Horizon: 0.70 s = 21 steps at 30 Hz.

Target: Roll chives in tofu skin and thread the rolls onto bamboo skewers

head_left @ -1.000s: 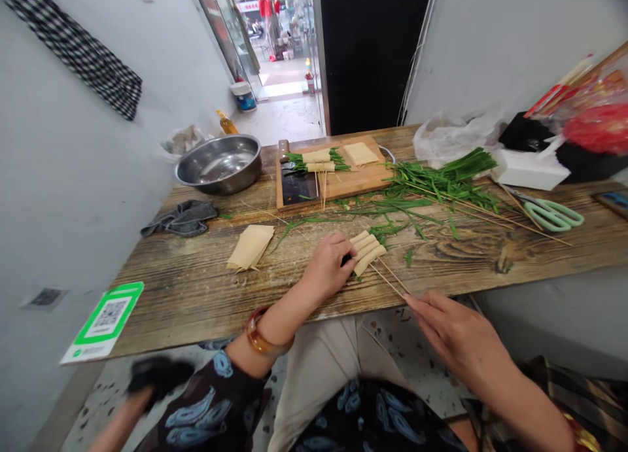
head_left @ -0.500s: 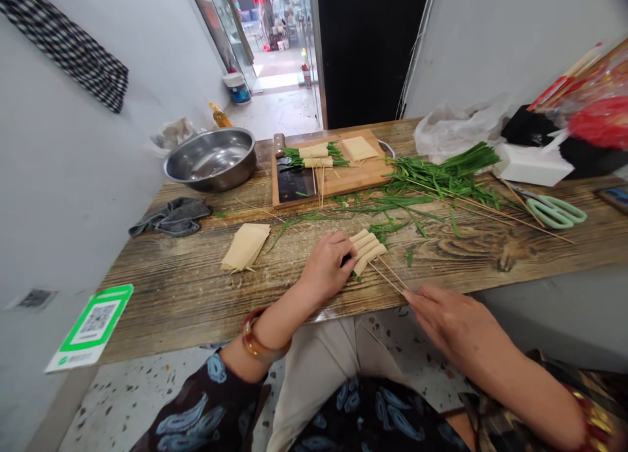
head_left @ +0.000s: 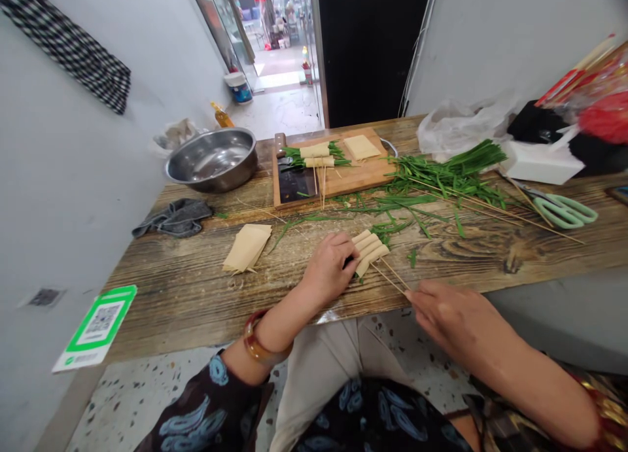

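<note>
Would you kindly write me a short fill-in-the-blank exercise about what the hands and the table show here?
1. The left hand presses on a row of tofu-skin rolls stuffed with green ____.
2. The right hand pinches the ends of the thin bamboo ____ that run into the rolls.
3. At the table's far left stands a round metal ____.
4. The green-handled ____ lie at the far right.

Missing words: chives; skewers; bowl; scissors
</note>
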Motion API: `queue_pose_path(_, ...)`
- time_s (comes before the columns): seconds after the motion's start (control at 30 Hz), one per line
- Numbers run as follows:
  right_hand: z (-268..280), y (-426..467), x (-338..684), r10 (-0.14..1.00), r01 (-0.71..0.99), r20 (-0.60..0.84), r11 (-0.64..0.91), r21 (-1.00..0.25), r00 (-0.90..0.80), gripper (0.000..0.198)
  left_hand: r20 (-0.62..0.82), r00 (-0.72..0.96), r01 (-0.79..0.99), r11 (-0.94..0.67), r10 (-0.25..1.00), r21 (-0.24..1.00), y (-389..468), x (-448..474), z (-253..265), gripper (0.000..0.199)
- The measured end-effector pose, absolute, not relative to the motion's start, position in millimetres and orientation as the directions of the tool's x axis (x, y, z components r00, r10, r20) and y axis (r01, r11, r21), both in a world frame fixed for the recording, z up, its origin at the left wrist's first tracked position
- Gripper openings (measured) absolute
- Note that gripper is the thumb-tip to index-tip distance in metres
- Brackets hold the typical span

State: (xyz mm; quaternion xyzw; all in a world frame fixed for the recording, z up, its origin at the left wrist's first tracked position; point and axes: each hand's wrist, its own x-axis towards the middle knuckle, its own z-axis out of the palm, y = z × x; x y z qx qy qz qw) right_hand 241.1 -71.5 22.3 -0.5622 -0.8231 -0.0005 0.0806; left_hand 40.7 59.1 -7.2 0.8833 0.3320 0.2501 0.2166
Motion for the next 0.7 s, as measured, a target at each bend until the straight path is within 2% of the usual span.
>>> queue_pose_path(0.23, 18, -67, 240, 0.933, 0.929, 0.114, 0.353, -0.107, -0.341, 0.019, 0.289, 0.652, 0.489, -0.68, 0.701, 0.546, 59, 41, -6, 0.011)
queue_pose_path(0.43, -1, -72, 241, 0.929, 0.923, 0.231, 0.336, -0.189, -0.291, 0.02, 0.269, 0.64, 0.479, -0.647, 0.72, 0.593, 58, 40, -3, 0.01)
queue_pose_path(0.57, -9, -77, 243, 0.923, 0.915, 0.258, 0.343, -0.212, -0.286, 0.022, 0.321, 0.498, 0.481, -0.565, 0.805, 0.67, 62, 31, 1, 0.007)
queue_pose_path(0.63, -11, -77, 244, 0.919, 0.912, 0.266, 0.35, -0.213, -0.29, 0.022, 0.339, 0.425, 0.524, -0.533, 0.84, 0.664, 67, 27, 2, 0.011)
queue_pose_path(0.7, -12, -77, 244, 0.915, 0.908, 0.274, 0.359, -0.216, -0.297, 0.023, 0.312, 0.438, 0.57, -0.529, 0.843, 0.629, 72, 27, 1, 0.016)
